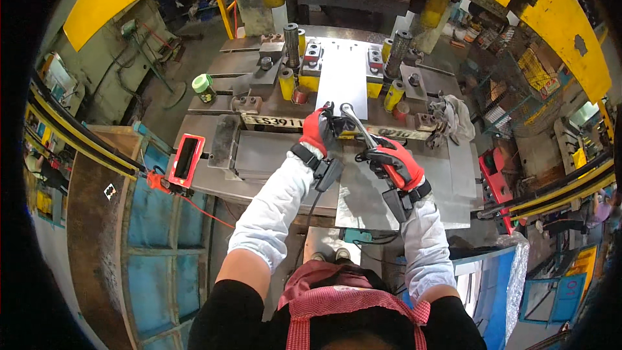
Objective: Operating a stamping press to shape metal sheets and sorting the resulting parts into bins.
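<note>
over the front edge of the press table, the left hand and the right hand, both in red gloves, are clamped on a shiny metal part held between them, just above the grey sheet.

I see a bright, evenly lit workshop view, with light falling from overhead. Glare washes out the flat metal sheet at the centre and shines on the steel table below it. Shadows are soft and short. Focus is sharp in the middle. The fisheye lens bends straight edges near the rim, and black, unlit corners frame the round picture.
</note>
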The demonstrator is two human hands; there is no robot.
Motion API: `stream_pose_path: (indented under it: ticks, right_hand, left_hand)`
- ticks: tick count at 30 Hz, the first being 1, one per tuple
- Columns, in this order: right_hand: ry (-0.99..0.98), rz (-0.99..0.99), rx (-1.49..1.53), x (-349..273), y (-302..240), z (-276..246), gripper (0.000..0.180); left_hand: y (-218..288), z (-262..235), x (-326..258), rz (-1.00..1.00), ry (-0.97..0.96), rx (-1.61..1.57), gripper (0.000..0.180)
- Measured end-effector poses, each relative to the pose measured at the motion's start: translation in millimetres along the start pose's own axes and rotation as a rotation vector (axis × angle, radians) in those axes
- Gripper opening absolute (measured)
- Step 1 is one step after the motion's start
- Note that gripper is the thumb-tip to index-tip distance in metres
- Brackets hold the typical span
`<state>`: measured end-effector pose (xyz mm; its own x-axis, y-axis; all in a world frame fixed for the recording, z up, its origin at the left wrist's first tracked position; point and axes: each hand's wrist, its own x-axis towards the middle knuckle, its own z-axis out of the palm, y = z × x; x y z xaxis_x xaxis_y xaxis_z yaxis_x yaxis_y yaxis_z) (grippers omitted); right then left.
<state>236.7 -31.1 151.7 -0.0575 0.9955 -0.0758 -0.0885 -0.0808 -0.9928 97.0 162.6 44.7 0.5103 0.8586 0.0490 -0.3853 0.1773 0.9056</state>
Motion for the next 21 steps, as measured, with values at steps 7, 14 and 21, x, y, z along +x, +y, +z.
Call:
stream_pose_path:
  ticks: [7,14,21]
  right_hand:
    - [0.438,-0.034,0.319,-56.7,57.5,-17.5,0.032]
    - [1.159,-0.292,0.129,-124.8,227.9,-99.1,0.028]
    - [0.877,-0.236,0.707,-124.8,214.7,-89.3,0.015]
  left_hand:
    - [24.0,40.9,-7.4,-0.197,0.087,-0.652,0.023]
    - [26.6,53.3,-9.6,-0.186,0.138,-0.650,0.031]
    - [23.0,40.2,-9.0,-0.173,0.088,-0.676,0.032]
